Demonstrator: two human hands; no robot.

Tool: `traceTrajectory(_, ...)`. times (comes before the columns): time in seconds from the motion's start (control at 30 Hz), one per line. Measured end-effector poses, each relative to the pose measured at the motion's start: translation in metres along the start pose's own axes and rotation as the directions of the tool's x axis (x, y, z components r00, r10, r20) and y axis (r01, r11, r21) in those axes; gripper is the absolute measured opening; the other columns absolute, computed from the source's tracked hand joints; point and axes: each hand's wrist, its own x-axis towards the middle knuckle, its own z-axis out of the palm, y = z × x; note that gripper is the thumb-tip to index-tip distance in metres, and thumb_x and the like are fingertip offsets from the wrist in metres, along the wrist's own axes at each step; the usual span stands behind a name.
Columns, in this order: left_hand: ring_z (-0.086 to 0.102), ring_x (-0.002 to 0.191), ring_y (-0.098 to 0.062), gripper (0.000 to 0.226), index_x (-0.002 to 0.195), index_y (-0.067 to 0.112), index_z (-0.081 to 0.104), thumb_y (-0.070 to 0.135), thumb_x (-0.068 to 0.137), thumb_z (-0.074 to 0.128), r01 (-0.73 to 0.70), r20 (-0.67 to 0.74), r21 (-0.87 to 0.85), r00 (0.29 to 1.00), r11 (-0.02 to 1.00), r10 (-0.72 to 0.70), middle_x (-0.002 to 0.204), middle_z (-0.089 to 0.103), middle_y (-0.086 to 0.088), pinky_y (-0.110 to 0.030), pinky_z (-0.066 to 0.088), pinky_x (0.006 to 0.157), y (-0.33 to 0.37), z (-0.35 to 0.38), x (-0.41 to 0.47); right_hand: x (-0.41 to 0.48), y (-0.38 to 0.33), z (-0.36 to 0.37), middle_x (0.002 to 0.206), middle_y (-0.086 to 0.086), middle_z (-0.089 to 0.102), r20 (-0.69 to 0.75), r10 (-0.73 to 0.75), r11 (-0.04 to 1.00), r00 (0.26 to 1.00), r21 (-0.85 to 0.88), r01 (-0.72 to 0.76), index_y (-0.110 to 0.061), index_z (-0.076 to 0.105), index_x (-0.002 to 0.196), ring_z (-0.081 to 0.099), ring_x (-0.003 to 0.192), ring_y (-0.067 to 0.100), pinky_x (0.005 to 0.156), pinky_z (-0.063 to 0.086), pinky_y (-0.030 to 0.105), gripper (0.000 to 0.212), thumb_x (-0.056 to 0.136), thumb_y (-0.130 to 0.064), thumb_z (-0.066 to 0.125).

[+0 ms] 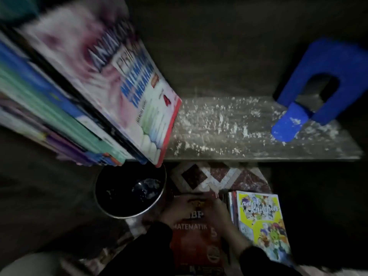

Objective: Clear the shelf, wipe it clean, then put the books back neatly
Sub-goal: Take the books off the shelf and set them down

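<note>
Bare shelf [258, 140] board strewn with white crumbs, not yet wiped. Leaning row of books [83, 92] on shelf's left end, outermost cover overhanging front edge. Blue bookend [318, 76] at shelf's right end. Below shelf: black bin [111, 206] under leaning row, red maths book [197, 240], yellow-covered stack [260, 224] just beside it. Left hand [179, 204] and right hand [217, 214] both on red maths book; too dim to tell whether fingers curl round its edge. Risks: unpropped row may slide off into bin; wiping may sweep crumbs onto books below
</note>
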Motion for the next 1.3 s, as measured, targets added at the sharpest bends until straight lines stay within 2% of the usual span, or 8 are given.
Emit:
traceTrajectory(0.17, 0.065, 0.101, -0.016, 0.021, 0.106, 0.023, 0.071, 0.016, 0.091, 0.058, -0.124, -0.388, 0.125, 0.907, 0.984, 0.163, 0.103, 0.072, -0.001, -0.027, 0.047, 0.084, 0.072, -0.050, -0.081, -0.031, -0.116, -0.046, 0.071, -0.010, 0.066, -0.206, -0.277, 0.889, 0.939, 0.316, 0.332, -0.022, 0.068, 0.088, 0.059, 0.056, -0.006, 0.056, 0.044, 0.013, 0.042, 0.081, 0.013, 0.046)
traceTrajectory(0.4, 0.058, 0.093, -0.026, 0.026, 0.113, 0.018, 0.063, 0.018, 0.088, 0.059, -0.199, -0.862, 0.450, 0.158, 0.871, 0.481, 0.105, 0.057, -0.006, -0.028, 0.038, 0.078, 0.167, -0.135, -0.180, -0.049, -0.256, -0.061, 0.093, 0.001, 0.061, -0.191, -0.550, 0.782, 0.813, 0.226, 0.581, -0.026, 0.056, 0.122, 0.055, 0.075, 0.009, 0.073, 0.046, 0.024, 0.050, 0.085, 0.007, 0.049)
traceTrajectory(0.47, 0.054, 0.100, -0.028, 0.043, 0.129, 0.016, 0.052, 0.017, 0.087, 0.060, -0.128, -0.874, 0.472, 0.066, 0.872, 0.482, 0.115, 0.048, -0.010, -0.032, 0.039, 0.078, 0.176, -0.158, -0.193, -0.051, -0.275, -0.053, 0.118, 0.007, 0.058, -0.101, -0.592, 0.786, 0.800, 0.150, 0.600, -0.025, 0.041, 0.141, 0.057, 0.099, 0.017, 0.089, 0.047, 0.033, 0.065, 0.083, 0.001, 0.055)
traceTrajectory(0.6, 0.042, 0.114, -0.027, 0.077, 0.151, 0.015, 0.019, 0.029, 0.088, 0.061, -0.001, -0.890, 0.424, 0.187, 0.906, 0.417, 0.130, 0.034, -0.012, -0.030, 0.035, 0.081, 0.182, -0.193, -0.200, -0.057, -0.287, -0.043, 0.147, 0.002, 0.037, -0.013, -0.594, 0.798, 0.804, 0.120, 0.591, -0.039, 0.019, 0.149, 0.038, 0.133, 0.023, 0.109, 0.036, 0.045, 0.089, 0.079, -0.007, 0.064)
traceTrajectory(0.7, 0.037, 0.118, -0.023, 0.066, 0.144, 0.013, 0.032, 0.038, 0.089, 0.059, 0.073, -0.868, 0.450, 0.270, 0.890, 0.416, 0.128, 0.028, -0.008, -0.023, 0.028, 0.080, 0.185, -0.202, -0.198, -0.057, -0.286, -0.045, 0.146, 0.002, 0.038, -0.002, -0.559, 0.819, 0.829, 0.152, 0.553, -0.047, 0.015, 0.146, 0.039, 0.132, 0.024, 0.107, 0.038, 0.048, 0.094, 0.078, -0.008, 0.066)
traceTrajectory(0.93, 0.039, 0.110, -0.018, 0.061, 0.142, 0.017, 0.039, 0.041, 0.089, 0.057, 0.031, -0.832, 0.524, 0.234, 0.851, 0.503, 0.119, 0.032, -0.005, -0.024, 0.032, 0.075, 0.190, -0.188, -0.187, -0.063, -0.285, -0.057, 0.147, 0.006, 0.035, -0.027, -0.590, 0.798, 0.807, 0.133, 0.588, -0.046, 0.008, 0.148, 0.037, 0.132, 0.024, 0.107, 0.037, 0.049, 0.100, 0.077, -0.017, 0.073)
traceTrajectory(1.13, 0.063, 0.084, -0.029, 0.091, 0.142, 0.047, -0.023, 0.051, 0.092, 0.053, -0.237, -0.744, 0.523, 0.340, 0.819, 0.574, 0.135, 0.047, -0.020, -0.035, 0.049, 0.079, 0.212, -0.168, -0.174, -0.073, -0.269, -0.081, 0.151, -0.017, 0.022, 0.020, -0.627, 0.759, 0.779, 0.241, 0.605, -0.039, -0.005, 0.150, 0.026, 0.126, -0.009, 0.087, 0.033, 0.000, 0.106, 0.083, -0.011, 0.072)
traceTrajectory(1.3, 0.063, 0.079, -0.033, 0.078, 0.148, 0.045, -0.002, 0.040, 0.094, 0.053, -0.037, -0.800, 0.508, 0.349, 0.861, 0.487, 0.125, 0.049, -0.022, -0.040, 0.052, 0.071, 0.220, -0.171, -0.160, -0.069, -0.263, -0.080, 0.129, -0.012, 0.047, 0.062, -0.619, 0.769, 0.783, 0.252, 0.588, -0.043, -0.008, 0.149, 0.050, 0.113, -0.002, 0.084, 0.041, 0.006, 0.110, 0.082, -0.010, 0.073)
